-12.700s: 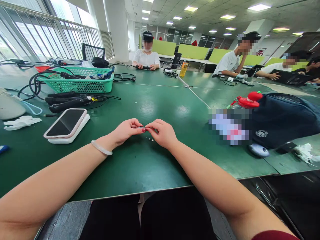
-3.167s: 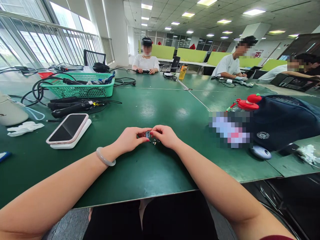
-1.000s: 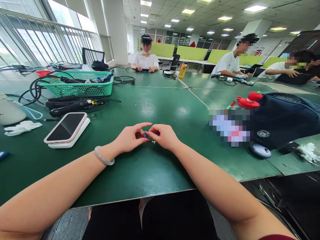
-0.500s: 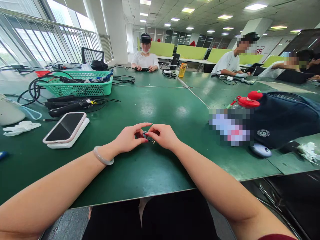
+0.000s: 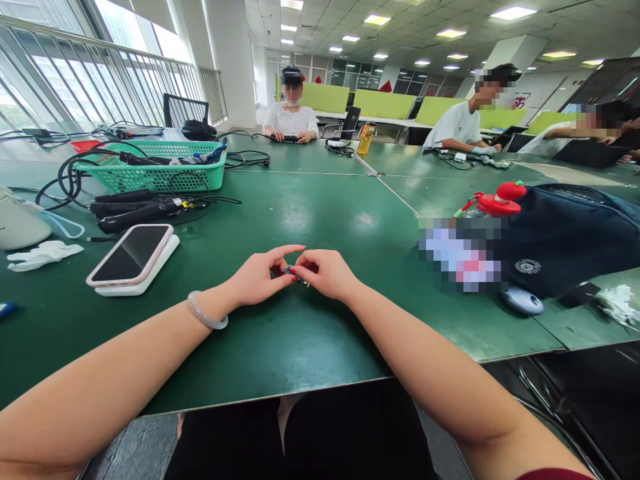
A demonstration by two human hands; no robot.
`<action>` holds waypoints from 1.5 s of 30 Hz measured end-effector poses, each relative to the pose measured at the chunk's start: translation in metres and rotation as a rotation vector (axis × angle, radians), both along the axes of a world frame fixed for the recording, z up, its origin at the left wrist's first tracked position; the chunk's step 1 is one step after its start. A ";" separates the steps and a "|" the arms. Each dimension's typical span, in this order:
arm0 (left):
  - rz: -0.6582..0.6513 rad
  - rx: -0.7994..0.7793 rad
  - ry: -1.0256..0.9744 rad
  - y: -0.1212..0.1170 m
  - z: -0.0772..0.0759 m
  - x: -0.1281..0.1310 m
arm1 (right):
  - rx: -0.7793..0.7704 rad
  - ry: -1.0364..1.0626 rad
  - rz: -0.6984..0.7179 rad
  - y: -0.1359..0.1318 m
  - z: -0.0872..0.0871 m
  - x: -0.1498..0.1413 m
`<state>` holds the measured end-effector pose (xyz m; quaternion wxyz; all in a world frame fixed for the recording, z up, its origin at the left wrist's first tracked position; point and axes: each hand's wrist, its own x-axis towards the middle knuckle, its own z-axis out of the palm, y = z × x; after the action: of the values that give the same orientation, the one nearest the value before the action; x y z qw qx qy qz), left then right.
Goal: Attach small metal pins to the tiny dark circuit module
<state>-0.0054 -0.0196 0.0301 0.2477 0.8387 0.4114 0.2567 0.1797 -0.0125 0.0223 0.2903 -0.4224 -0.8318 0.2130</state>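
Close together above the table, my left hand [image 5: 257,275] and my right hand [image 5: 325,272] meet at a small dark, sparkling beaded piece [image 5: 289,269]. The right thumb and forefinger pinch it. Around its other side curve the fingers of my left hand, with the forefinger stretched over the top and the thumb below. Tiny gold-coloured bits [image 5: 306,284] show just under the right fingertips. Fingers cover most of the piece, so its exact kind cannot be made out. A pale bangle [image 5: 207,312] circles my left wrist.
On the green table [image 5: 280,347], a phone [image 5: 133,253] lies on a white box at left. Behind it are black cables and a green basket [image 5: 155,177]. A dark blue bag [image 5: 575,233] and a mouse [image 5: 523,301] are at right. Other people sit farther back.
The beaded piece has turned slightly and sunk a little deeper between the fingers, so less of it shows. Both hands stay in nearly the same place.
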 end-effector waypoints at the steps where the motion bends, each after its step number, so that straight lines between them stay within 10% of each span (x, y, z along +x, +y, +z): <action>1: -0.006 0.006 0.006 0.000 0.000 0.000 | 0.003 -0.004 0.008 0.000 0.000 0.000; 45: 0.051 -0.065 0.076 0.013 -0.006 -0.006 | -0.291 -0.339 -0.111 0.017 -0.002 0.029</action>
<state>-0.0114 -0.0065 0.0239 0.2523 0.8287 0.4497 0.2176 0.2087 0.0049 0.0204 0.0937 -0.5346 -0.8048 0.2404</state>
